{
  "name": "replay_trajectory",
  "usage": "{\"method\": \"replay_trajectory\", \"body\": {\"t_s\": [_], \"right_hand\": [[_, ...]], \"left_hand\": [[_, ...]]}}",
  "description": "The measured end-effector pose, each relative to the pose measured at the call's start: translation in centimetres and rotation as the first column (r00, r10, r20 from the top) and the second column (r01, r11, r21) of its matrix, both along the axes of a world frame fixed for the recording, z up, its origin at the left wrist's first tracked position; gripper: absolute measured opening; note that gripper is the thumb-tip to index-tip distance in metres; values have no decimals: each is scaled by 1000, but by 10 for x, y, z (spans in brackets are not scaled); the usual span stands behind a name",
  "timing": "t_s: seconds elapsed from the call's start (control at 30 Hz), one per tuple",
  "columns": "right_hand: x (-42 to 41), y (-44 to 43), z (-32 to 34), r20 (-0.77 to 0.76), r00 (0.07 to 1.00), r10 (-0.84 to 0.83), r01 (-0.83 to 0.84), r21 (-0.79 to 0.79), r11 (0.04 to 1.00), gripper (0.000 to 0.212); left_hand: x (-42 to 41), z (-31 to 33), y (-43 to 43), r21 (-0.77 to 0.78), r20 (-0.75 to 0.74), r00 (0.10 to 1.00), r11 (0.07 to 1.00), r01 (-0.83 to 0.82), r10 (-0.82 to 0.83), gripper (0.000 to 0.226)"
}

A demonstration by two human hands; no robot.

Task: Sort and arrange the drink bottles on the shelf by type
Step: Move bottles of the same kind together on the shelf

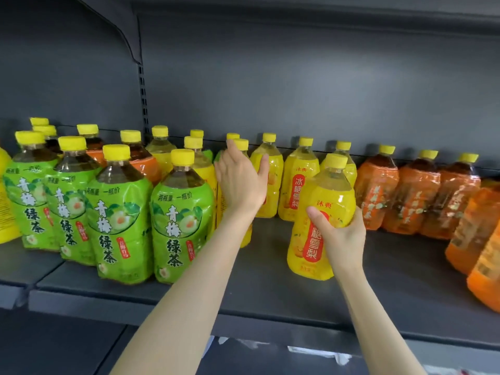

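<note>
On the grey shelf [270, 293], noted green-label bottles [178, 220] grouped upright at the left. Reached in with the left hand [240, 182], fingers straight and open, against yellow-label bottles [266, 174] in the far row. Gripped another yellow bottle [324, 190] upright in the right hand [341, 239], nearer the front edge. Noted orange-label bottles [416, 196] lined up at the right.

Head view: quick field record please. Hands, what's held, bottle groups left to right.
left hand: open, palm against a mid-row yellow bottle
right hand: grips front yellow bottle at its label
left group: green tea bottles in front, orange-label bottle behind
middle: yellow pear bottles
right: orange bottles
shelf: dark grey
</note>
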State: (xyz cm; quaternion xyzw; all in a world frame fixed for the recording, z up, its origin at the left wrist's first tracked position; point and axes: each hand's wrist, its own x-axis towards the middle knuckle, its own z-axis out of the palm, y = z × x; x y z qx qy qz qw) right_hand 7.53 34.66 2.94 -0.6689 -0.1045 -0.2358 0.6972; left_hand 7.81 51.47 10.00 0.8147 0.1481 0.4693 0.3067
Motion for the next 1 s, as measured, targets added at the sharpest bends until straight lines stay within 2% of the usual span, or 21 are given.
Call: {"method": "replay_trajectory", "body": {"t_s": [0.1, 0.2, 0.3, 0.43, 0.53, 0.7, 0.87, 1.0], "right_hand": [[3, -8, -2, -12, 1000, -13, 13, 5, 1000, 81], [6, -15, -1, -4, 1000, -17, 17, 16, 1000, 72], [12, -28, 1, 11, 1000, -19, 19, -1, 1000, 61], [28, -51, 9, 31, 999, -26, 26, -7, 1000, 57], [44, -67, 14, 42, 999, -8, 10, -42, 999, 59], [72, -88, 13, 34, 998, 57, -54, -88, 995, 58], [85, -85, 8, 16, 992, 129, -126, -94, 988, 54], [88, -72, 6, 10, 987, 163, -161, -114, 980, 52]], "left_hand": [[7, 0, 5, 49, 19, 996, 995, -84, 83, 68], [6, 0, -2, 95, 142, 989, 994, -53, 39, 50], [2, -4, -17, 129, 232, 964, 987, 99, -127, 43], [7, -2, -44, 28, 269, 897, 934, 357, -351, 39], [18, 2, -71, 9, 253, 868, 898, 440, -428, 39], [42, 3, -99, -8, 182, 897, 912, 410, -402, 46], [52, 5, -97, 16, 167, 920, 934, 357, -354, 38], [58, 4, -89, 22, 156, 945, 958, 287, -287, 42]]}}
